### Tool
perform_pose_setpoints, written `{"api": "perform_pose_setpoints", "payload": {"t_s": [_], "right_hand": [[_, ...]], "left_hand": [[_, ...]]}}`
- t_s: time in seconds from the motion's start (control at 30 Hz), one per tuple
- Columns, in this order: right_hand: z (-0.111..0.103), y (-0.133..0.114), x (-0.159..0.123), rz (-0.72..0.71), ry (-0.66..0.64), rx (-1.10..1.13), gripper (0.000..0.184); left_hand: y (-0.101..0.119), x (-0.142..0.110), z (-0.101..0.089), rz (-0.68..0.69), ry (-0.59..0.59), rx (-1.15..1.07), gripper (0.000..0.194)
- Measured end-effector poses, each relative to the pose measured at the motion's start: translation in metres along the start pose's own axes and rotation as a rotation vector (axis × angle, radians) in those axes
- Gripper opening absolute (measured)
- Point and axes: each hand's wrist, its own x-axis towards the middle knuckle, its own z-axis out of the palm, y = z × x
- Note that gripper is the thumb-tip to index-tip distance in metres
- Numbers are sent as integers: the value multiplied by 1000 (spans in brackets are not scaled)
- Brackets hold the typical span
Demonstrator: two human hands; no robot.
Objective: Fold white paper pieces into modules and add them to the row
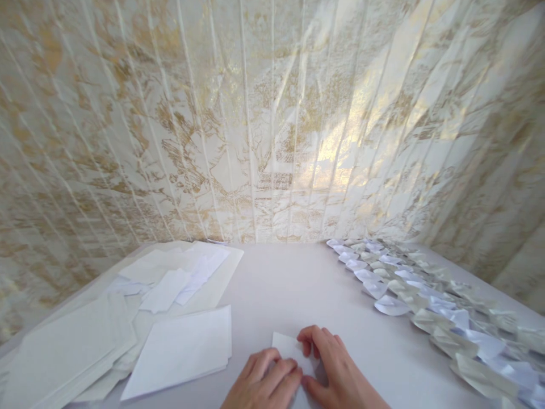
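A small sheet of white paper [291,347] lies on the table in front of me, its far corner showing beyond my fingers. My left hand [267,379] rests over its left side, fingers bent and pressed down on it. From the right, my right hand [330,363] grips the same sheet's edge with curled fingers and thumb. The hands almost meet over the paper, and its near part is mostly hidden beneath them.
A stack of white sheets [183,352] stands left of my hands, beside a larger paper pile [72,346]. Loose torn-looking pieces [166,289] lie behind. Rows of folded paper pieces [392,305] run down the table's [281,284] right side. A gold-patterned curtain [255,125] hangs behind.
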Motion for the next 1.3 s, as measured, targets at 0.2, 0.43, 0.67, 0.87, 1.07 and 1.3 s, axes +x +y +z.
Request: {"api": "perform_pose_setpoints", "payload": {"t_s": [0.2, 0.43, 0.67, 0.87, 1.07, 1.3], "right_hand": [[3, -9, 7, 82, -82, -161, 47], [-14, -20, 11, 80, -267, -77, 31], [-10, -11, 9, 38, -190, 58, 43], [0, -2, 3, -89, -60, 20, 41], [-6, -8, -2, -161, -37, -13, 40], [9, 5, -8, -501, 126, -177, 20]], "left_hand": [[-28, 14, -26, 77, -65, -52, 20], [-24, 16, -24, 127, -92, -148, 25], [-12, 25, -37, -145, -327, -225, 9], [0, 50, -34, -480, -497, -185, 10], [3, 45, -24, -548, -414, -212, 14], [7, 42, -24, -585, -361, -237, 19]]}}
